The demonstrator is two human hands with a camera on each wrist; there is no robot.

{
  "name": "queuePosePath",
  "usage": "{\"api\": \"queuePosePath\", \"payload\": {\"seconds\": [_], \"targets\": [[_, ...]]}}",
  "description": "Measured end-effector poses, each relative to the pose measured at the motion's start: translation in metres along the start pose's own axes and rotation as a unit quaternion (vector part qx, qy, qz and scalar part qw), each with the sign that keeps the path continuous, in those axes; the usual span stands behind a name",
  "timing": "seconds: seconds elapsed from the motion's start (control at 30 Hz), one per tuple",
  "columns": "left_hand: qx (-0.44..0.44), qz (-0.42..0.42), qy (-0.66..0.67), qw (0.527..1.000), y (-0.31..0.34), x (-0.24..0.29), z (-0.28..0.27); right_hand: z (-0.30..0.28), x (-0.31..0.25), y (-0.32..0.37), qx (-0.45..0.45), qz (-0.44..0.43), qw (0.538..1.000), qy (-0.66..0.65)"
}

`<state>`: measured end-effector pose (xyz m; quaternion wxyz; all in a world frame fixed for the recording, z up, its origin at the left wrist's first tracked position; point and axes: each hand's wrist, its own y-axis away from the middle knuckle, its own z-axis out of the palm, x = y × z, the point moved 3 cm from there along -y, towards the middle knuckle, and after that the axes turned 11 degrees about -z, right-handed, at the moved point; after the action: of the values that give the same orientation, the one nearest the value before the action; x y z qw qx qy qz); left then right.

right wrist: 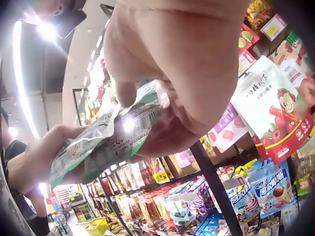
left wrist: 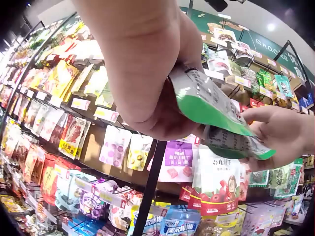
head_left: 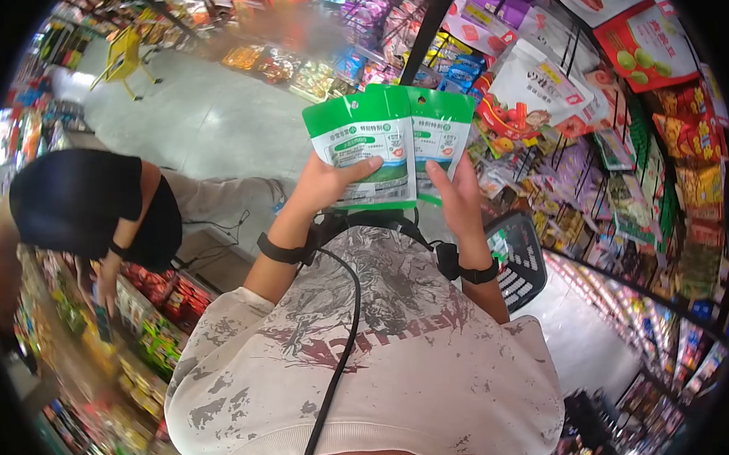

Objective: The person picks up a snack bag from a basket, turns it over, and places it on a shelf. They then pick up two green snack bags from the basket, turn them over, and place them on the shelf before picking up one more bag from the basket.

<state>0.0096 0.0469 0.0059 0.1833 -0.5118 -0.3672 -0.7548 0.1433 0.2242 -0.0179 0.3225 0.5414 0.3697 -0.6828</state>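
Two flat green-and-white snack pouches are held up side by side in front of the chest, their printed sides facing the head camera. My left hand [head_left: 326, 182] grips the left pouch [head_left: 360, 132] by its side, thumb laid across the front. The other pouch [head_left: 443, 120], partly covered by the left one, is pinched at its lower right by my right hand [head_left: 461, 192]. In the left wrist view, the pouches overlap between my two hands. A barcode shows on a pouch [right wrist: 133, 125] in the right wrist view, beneath my right thumb.
Racks of hanging snack bags [head_left: 530, 98] rise close on the right and ahead. A black basket [head_left: 530, 257] is beside my right forearm. To the left, a person in black [head_left: 79, 203] bends over a low display. A yellow thing on legs [head_left: 123, 57] stands farther down the aisle.
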Motion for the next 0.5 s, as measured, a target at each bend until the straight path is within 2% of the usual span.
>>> {"api": "queuePosePath", "payload": {"seconds": [0.07, 0.27, 0.33, 0.5], "targets": [[-0.025, -0.003, 0.003, 1.0, -0.007, 0.008, -0.01, 0.015, -0.008, 0.007, 0.007, 0.023, 0.997, 0.071], [-0.061, -0.075, 0.026, 0.995, -0.025, 0.003, -0.046, 0.031, -0.005, 0.035, 0.206, 0.006, 0.966, 0.154], [-0.061, -0.072, 0.041, 0.995, -0.026, 0.005, -0.041, 0.025, -0.007, 0.053, 0.262, -0.004, 0.954, 0.143], [-0.094, -0.083, -0.03, 0.992, -0.021, -0.002, -0.016, 0.017, -0.028, 0.109, 0.379, -0.078, 0.917, 0.095]]}}
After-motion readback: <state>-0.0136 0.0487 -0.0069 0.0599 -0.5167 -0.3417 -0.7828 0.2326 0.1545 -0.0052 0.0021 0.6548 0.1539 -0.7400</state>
